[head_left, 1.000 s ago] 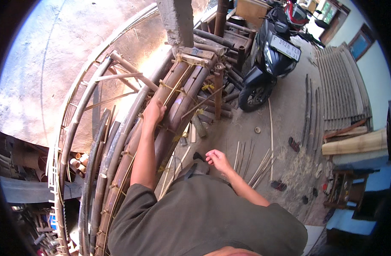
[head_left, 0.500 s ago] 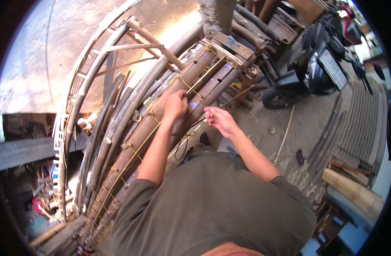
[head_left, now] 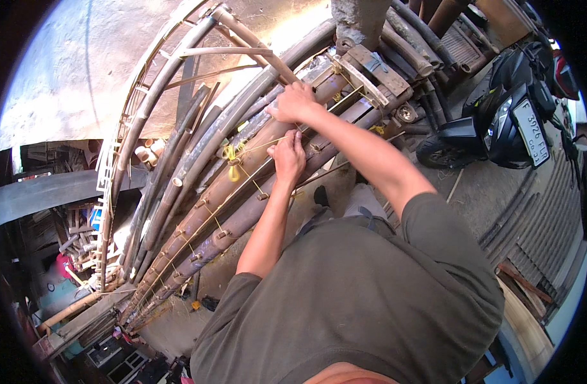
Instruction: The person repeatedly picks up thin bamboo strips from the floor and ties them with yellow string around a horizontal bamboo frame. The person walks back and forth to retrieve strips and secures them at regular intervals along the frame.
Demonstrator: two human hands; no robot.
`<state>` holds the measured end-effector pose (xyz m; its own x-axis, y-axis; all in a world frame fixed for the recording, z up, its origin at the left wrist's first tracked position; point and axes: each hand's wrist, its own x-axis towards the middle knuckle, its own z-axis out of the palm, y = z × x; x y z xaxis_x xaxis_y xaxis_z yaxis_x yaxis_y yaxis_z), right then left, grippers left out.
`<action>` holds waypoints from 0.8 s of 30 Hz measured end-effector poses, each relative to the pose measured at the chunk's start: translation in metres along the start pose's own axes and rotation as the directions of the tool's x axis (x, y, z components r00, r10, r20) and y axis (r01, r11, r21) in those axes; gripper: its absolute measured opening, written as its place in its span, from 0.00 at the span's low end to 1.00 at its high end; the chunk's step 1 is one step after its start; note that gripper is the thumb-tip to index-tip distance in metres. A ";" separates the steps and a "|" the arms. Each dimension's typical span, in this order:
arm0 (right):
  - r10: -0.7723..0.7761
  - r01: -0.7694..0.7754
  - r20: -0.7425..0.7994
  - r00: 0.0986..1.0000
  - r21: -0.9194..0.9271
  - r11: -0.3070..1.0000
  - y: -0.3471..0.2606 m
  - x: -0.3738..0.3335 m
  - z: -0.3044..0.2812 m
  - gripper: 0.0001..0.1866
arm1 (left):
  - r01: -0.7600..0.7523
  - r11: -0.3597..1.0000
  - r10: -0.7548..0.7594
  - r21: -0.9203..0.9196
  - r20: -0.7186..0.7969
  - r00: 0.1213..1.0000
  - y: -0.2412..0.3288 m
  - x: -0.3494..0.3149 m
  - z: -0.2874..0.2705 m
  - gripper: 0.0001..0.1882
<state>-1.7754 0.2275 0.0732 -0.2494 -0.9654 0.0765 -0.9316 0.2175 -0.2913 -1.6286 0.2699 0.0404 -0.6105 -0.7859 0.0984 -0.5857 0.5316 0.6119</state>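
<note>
Two long brown bamboo poles (head_left: 207, 198) run side by side at a slant in front of me, tied together with thin yellow cord (head_left: 258, 143). My left hand (head_left: 289, 155) is over the poles, its fingers closed at the cord. Just beyond it, my right hand (head_left: 297, 102) reaches across the poles with its fingers curled; what they hold, if anything, is hidden. A knotted yellow bundle (head_left: 232, 163) lies on the farther pole, left of my hands. At the upper end of the poles is a wooden cross-piece (head_left: 369, 86).
A curved bamboo frame (head_left: 136, 109) stands at the left, with more loose bamboo poles (head_left: 171, 160) beside it. A concrete post (head_left: 357, 25) rises behind the poles' upper end. At the right a black motorcycle (head_left: 492, 121) is parked near stacked corrugated sheets (head_left: 543, 217).
My right hand has moved up and left, over the poles and past my left hand. My left hand has turned, fingers now upward. The view has shifted, and the yellow bundle shows more plainly.
</note>
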 end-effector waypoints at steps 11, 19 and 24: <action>-0.524 0.409 0.136 0.841 0.475 0.780 0.004 -0.183 0.024 0.20 | 0.090 0.996 -0.089 0.018 -0.072 0.993 0.007 0.000 -0.003 0.12; -0.467 0.401 -0.101 0.879 0.685 0.608 0.006 -0.197 -0.006 0.08 | 0.029 0.998 -0.024 0.053 -0.090 0.996 -0.053 0.149 -0.001 0.16; 0.241 -0.201 0.027 0.970 0.646 0.736 0.096 -0.218 0.019 0.13 | -0.039 0.803 -0.183 0.594 0.308 0.934 -0.048 0.188 0.004 0.14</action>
<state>-1.8051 0.4556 0.0100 -0.4590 -0.8882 -0.0219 -0.4649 0.2612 -0.8459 -1.7177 0.0980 0.0262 -0.6273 -0.7334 -0.2620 -0.7635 0.6455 0.0211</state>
